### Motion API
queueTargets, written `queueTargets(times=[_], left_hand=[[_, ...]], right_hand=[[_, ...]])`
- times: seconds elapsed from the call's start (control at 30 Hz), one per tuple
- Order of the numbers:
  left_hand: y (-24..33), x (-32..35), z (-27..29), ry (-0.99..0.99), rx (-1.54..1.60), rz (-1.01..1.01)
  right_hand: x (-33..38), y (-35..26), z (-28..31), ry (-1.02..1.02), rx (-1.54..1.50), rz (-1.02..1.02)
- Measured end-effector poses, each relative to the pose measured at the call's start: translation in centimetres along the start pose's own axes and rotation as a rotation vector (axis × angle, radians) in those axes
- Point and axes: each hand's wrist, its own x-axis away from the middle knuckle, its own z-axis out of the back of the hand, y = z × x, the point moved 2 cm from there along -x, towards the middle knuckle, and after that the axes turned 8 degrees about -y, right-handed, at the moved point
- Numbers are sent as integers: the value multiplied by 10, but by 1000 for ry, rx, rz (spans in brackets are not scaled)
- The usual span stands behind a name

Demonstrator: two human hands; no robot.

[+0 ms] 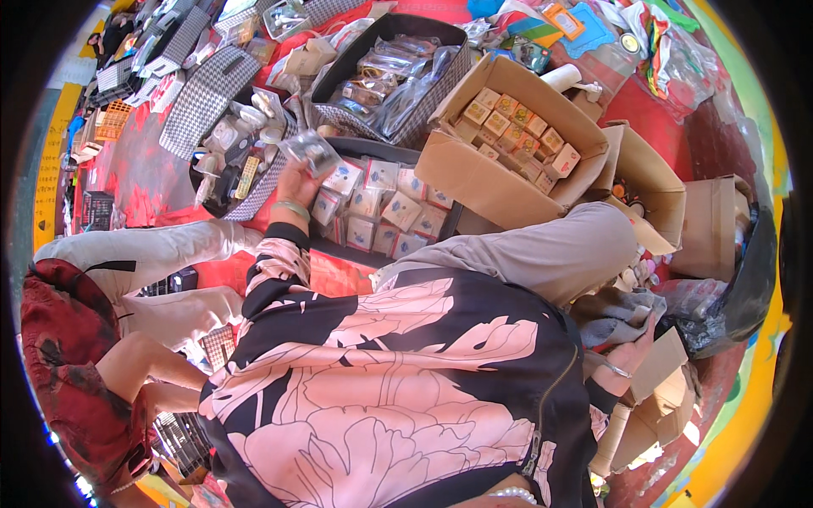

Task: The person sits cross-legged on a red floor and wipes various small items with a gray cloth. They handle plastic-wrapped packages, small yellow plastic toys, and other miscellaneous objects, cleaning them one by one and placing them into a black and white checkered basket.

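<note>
My left hand [295, 183] is raised at the near-left corner of a dark bin. Its fingers close on a small clear plastic packet [312, 153] whose contents I cannot make out. Beneath it, the bin [339, 246] holds several flat white packets [400, 211] with blue and red marks. Out to the right, beside my knee, my right hand [634, 346] grips a crumpled grey cloth [616, 315]; part of its fingers is hidden by the cloth.
A cardboard box [521, 85] of small orange-and-white boxes stands beyond my knee. Behind the bin sits a black-rimmed basket [428, 30] of bagged goods; a checked basket [254, 199] is left of it. More cartons [707, 224] line the right. Another person [72, 364] crouches close on my left.
</note>
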Motion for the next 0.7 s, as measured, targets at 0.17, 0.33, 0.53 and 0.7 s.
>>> queueTargets(times=[0.17, 0.33, 0.53, 0.7], left_hand=[[-79, 5, 40, 183, -339, 204], [-150, -27, 68, 188, -1225, -21], [-206, -61, 29, 39, -1667, 40], [-221, -77, -13, 42, -2083, 233]], right_hand=[[10, 3, 6, -41, 196, 93], [14, -1, 21, 142, 31, -138], [18, -1, 27, 163, 22, -129], [23, 3, 37, 180, -4, -115]])
